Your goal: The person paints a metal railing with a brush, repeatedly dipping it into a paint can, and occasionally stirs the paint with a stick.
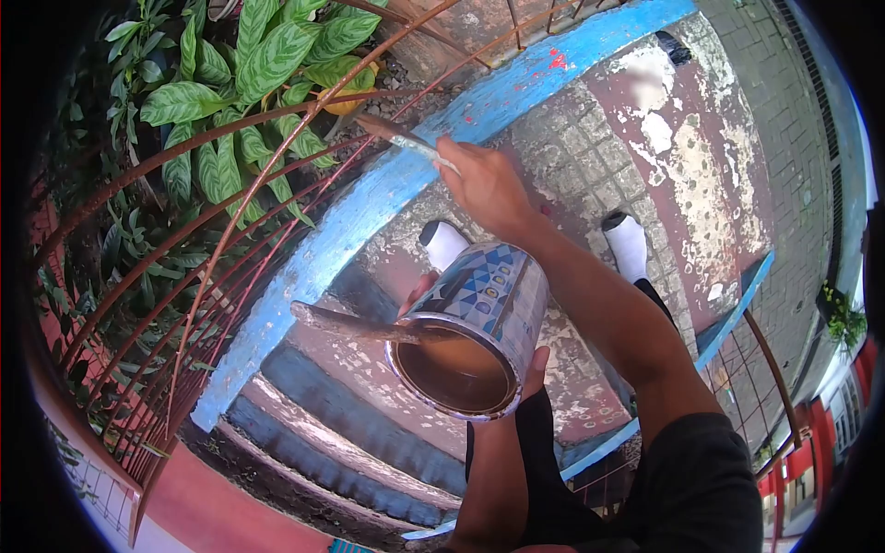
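A paintbrush (406, 140) is gripped in my right hand (489, 187), its brown bristle end pointing left toward the rusty metal railing (277, 158). My left hand (536, 370) is closed around a paint can (493, 293) with a blue and white patterned label, its fingers showing on both sides and the palm hidden behind. The can is tilted so its open mouth faces me, with brown paint (461, 367) inside. A paint-smeared stick (355, 323) lies in the can and juts out over the rim to the left.
Leafy green plants (267, 55) grow behind the railing. A blue-painted curb (359, 217) runs along it. Blue and pinkish steps (341, 415) descend at lower left. My feet in white socks (629, 247) stand on worn tiles. A brick pavement (793, 175) and another railing (751, 369) lie right.
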Available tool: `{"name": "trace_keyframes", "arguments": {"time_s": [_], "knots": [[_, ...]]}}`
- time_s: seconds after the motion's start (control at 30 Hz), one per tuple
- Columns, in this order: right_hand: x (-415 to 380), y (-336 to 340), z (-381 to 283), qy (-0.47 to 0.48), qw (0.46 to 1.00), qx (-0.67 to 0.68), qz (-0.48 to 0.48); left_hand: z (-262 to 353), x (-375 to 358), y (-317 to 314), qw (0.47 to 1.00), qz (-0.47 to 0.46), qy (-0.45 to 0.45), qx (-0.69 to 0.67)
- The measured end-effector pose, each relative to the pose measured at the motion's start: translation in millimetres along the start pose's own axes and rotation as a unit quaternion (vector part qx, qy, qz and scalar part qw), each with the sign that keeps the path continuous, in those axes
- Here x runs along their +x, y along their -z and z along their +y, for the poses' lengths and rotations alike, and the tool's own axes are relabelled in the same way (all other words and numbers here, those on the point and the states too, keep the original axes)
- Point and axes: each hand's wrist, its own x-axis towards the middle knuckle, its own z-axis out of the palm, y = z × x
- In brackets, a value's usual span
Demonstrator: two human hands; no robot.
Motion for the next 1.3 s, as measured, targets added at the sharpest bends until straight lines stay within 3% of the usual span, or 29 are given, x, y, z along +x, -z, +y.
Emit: {"name": "trace_keyframes", "arguments": {"time_s": [0.17,0.23,0.33,0.43,0.53,0.6,0.67,0.87,1.03,1.1,1.3], "knots": [[20,39,1,0.006,0.997,-0.061,0.044,2,6,-10,0.998,0.032,-0.039,-0.027],[23,49,-2,-0.055,0.991,-0.079,0.089,3,6,-11,0.998,0.036,-0.046,-0.030],[24,40,1,-0.056,0.995,-0.057,0.063,3,6,-5,0.998,0.032,-0.026,-0.042],[18,15,-6,-0.025,0.999,-0.004,0.020,1,6,7,0.992,-0.065,-0.040,0.101],[5,-5,-7,-0.026,0.999,0.017,0.039,1,3,-1,0.998,-0.003,-0.010,0.057],[2,-5,-4,-0.036,0.998,0.037,0.047,2,11,-3,0.994,-0.029,-0.084,0.067],[-3,-1,2,-0.024,0.999,0.031,0.013,3,12,-3,0.993,-0.038,-0.093,0.068],[2,-1,3,0.039,0.999,0.008,-0.026,3,10,-8,0.995,-0.037,-0.072,0.054],[34,37,7,0.019,0.998,-0.050,-0.014,5,5,-17,1.000,0.005,0.002,-0.019],[34,41,9,0.024,0.997,-0.072,-0.016,3,8,-19,0.999,0.008,-0.036,-0.028],[16,30,0,-0.025,0.999,-0.032,0.027,2,8,-15,0.999,0.028,-0.022,-0.027]]}}
